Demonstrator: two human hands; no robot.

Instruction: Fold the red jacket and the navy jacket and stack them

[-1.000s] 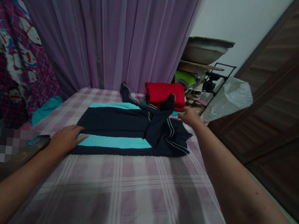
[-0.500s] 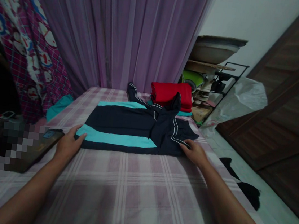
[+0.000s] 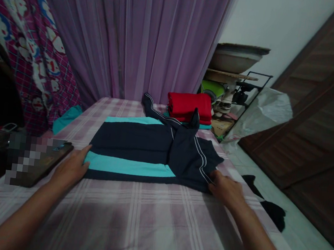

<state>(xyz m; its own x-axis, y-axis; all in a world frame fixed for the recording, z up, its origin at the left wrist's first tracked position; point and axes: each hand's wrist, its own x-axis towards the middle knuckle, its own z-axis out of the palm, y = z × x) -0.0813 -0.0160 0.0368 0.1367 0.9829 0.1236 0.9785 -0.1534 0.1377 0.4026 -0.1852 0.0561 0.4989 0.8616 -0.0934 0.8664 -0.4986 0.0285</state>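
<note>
A dark navy garment point(image 3: 140, 144) with turquoise bands and thin white stripes lies partly folded on the pink plaid bed point(image 3: 143, 219). My left hand point(image 3: 72, 166) rests flat at its near left corner, fingers touching the turquoise edge. My right hand point(image 3: 226, 189) sits at the near right corner, fingers pinched on the striped edge of the cloth. A folded red garment point(image 3: 190, 105) lies on a turquoise one at the far end of the bed.
A phone point(image 3: 44, 158) lies on the bed left of my left hand. Purple curtains point(image 3: 141, 36) hang behind. A patterned cloth point(image 3: 32, 51) hangs at left. A rack with a basin point(image 3: 237, 60) and a wooden door point(image 3: 317, 111) stand at right; dark cloth point(image 3: 272, 209) lies on the floor.
My right hand came back from the far right corner of the garment to its near right corner. The garment has slid a little toward me. My left hand stays on the left corner.
</note>
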